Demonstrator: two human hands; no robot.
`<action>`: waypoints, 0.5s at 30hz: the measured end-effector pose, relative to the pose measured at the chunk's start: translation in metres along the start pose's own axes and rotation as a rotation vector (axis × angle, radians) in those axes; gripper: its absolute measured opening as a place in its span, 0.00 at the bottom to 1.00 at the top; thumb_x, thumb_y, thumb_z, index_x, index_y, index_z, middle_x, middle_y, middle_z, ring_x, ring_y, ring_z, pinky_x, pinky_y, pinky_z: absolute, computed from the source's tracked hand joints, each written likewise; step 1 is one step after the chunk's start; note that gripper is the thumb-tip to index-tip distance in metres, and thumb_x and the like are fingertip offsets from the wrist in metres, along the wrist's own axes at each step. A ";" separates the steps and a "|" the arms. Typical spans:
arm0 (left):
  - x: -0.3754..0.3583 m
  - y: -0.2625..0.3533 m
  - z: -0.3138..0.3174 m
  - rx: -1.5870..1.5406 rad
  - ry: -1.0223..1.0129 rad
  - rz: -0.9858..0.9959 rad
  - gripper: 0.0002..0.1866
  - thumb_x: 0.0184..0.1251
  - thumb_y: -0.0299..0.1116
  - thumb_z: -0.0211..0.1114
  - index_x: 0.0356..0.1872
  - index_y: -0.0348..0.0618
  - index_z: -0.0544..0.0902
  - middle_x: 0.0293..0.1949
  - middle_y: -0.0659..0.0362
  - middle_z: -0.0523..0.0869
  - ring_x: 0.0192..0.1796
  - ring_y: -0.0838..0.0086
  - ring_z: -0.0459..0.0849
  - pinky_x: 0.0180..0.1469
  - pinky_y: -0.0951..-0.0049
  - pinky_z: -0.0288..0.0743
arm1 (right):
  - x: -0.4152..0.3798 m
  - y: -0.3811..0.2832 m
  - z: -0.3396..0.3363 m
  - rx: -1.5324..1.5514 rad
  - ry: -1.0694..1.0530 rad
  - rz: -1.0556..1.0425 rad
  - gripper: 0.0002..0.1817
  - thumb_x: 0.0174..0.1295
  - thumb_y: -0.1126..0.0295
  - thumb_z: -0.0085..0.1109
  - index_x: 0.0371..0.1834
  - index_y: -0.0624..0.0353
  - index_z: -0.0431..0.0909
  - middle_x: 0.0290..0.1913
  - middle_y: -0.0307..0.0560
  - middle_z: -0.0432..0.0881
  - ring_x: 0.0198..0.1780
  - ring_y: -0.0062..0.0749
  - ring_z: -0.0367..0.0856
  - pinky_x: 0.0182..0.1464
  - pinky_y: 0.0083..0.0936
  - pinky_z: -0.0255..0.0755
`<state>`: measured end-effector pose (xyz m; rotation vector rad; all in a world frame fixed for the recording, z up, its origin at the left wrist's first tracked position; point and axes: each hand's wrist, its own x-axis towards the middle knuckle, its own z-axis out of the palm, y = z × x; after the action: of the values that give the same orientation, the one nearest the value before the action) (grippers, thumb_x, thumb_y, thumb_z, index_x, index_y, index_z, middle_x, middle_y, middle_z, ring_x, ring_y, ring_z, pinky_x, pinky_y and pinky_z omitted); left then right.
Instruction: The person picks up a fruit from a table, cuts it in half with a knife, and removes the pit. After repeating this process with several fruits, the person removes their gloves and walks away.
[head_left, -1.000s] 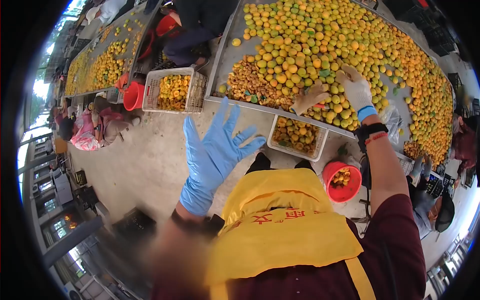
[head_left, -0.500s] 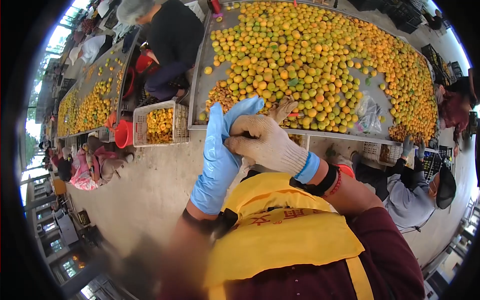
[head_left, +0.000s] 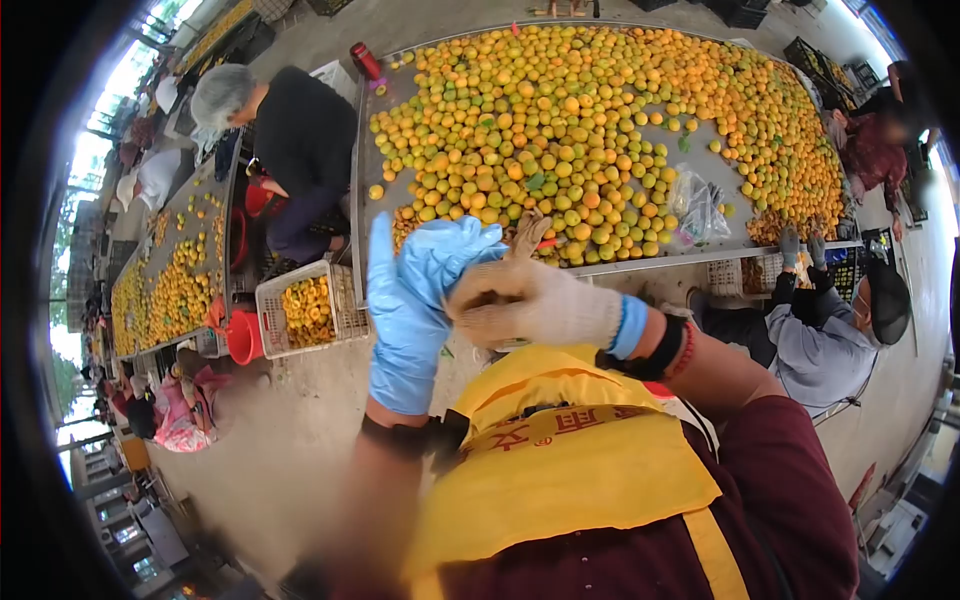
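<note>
My left hand (head_left: 415, 295) wears a thin blue glove, with one finger pointing up and the others stretched toward the right hand. My right hand (head_left: 545, 305) has a whitish knit glove over a blue one whose cuff shows at the wrist. Its curled thumb and fingers press against the palm side of the left glove, seemingly pinching the blue material; motion blur hides the exact contact. Just beyond the hands, a soiled brownish knit glove (head_left: 527, 233) lies at the table's near edge beside a small red-handled tool (head_left: 548, 243).
A metal-rimmed table (head_left: 650, 264) carries many small yellow-orange and green fruits (head_left: 520, 130) and a clear plastic bag (head_left: 697, 205). At left are a crate (head_left: 345, 300) of cut fruit and a red bucket (head_left: 243, 337). Co-workers sit at left (head_left: 300, 140) and right (head_left: 820, 335).
The view has shifted, so the table sits further left and slightly higher. The left hand's fingers have spread apart, one upright and the others leaning right. My right hand stays against the left glove.
</note>
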<state>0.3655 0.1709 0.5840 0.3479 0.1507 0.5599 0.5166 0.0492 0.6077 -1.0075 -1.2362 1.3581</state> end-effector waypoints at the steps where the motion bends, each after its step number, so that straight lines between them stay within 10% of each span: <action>1: -0.007 0.011 0.028 -0.249 -0.055 -0.157 0.49 0.84 0.66 0.34 0.60 0.14 0.74 0.59 0.27 0.83 0.69 0.36 0.78 0.80 0.47 0.62 | -0.013 -0.005 -0.018 0.127 -0.026 0.248 0.12 0.72 0.66 0.65 0.50 0.63 0.85 0.39 0.41 0.87 0.37 0.26 0.83 0.41 0.26 0.79; 3: -0.003 0.011 0.022 -0.154 -0.399 -0.220 0.55 0.79 0.73 0.35 0.64 0.14 0.72 0.66 0.21 0.74 0.75 0.26 0.66 0.83 0.45 0.55 | -0.026 0.003 -0.046 0.213 0.240 0.179 0.18 0.73 0.65 0.64 0.61 0.62 0.83 0.47 0.44 0.88 0.46 0.27 0.85 0.46 0.27 0.82; 7: -0.020 0.001 0.064 0.380 -0.172 -0.481 0.59 0.71 0.81 0.34 0.63 0.21 0.75 0.56 0.27 0.83 0.71 0.29 0.73 0.79 0.38 0.61 | -0.025 -0.006 -0.050 0.414 0.018 0.094 0.30 0.73 0.64 0.64 0.76 0.61 0.71 0.64 0.50 0.82 0.62 0.29 0.82 0.59 0.30 0.81; 11: 0.040 -0.136 0.080 1.590 1.420 -0.092 0.38 0.71 0.52 0.59 0.68 0.24 0.72 0.51 0.31 0.86 0.51 0.45 0.86 0.51 0.54 0.81 | -0.023 0.020 -0.026 0.649 -0.132 0.203 0.28 0.71 0.62 0.69 0.70 0.64 0.76 0.58 0.43 0.86 0.56 0.28 0.84 0.60 0.26 0.79; 12: 0.032 -0.128 0.077 1.596 1.415 -0.101 0.38 0.71 0.52 0.59 0.68 0.24 0.72 0.51 0.31 0.86 0.51 0.45 0.86 0.51 0.54 0.81 | -0.027 0.021 -0.020 0.582 -0.068 0.142 0.28 0.70 0.62 0.70 0.69 0.64 0.77 0.55 0.41 0.86 0.54 0.27 0.84 0.59 0.25 0.79; 15: -0.021 -0.050 0.058 2.482 2.751 0.650 0.56 0.65 0.73 0.50 0.78 0.32 0.53 0.69 0.32 0.66 0.68 0.40 0.72 0.67 0.44 0.67 | -0.033 0.008 -0.021 0.202 -0.021 0.272 0.29 0.66 0.60 0.73 0.66 0.65 0.78 0.56 0.47 0.85 0.58 0.33 0.83 0.61 0.31 0.78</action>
<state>0.3862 0.1033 0.6209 -0.8774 -1.8903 -0.3487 0.5411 0.0197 0.5952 -1.0462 -0.9784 1.6714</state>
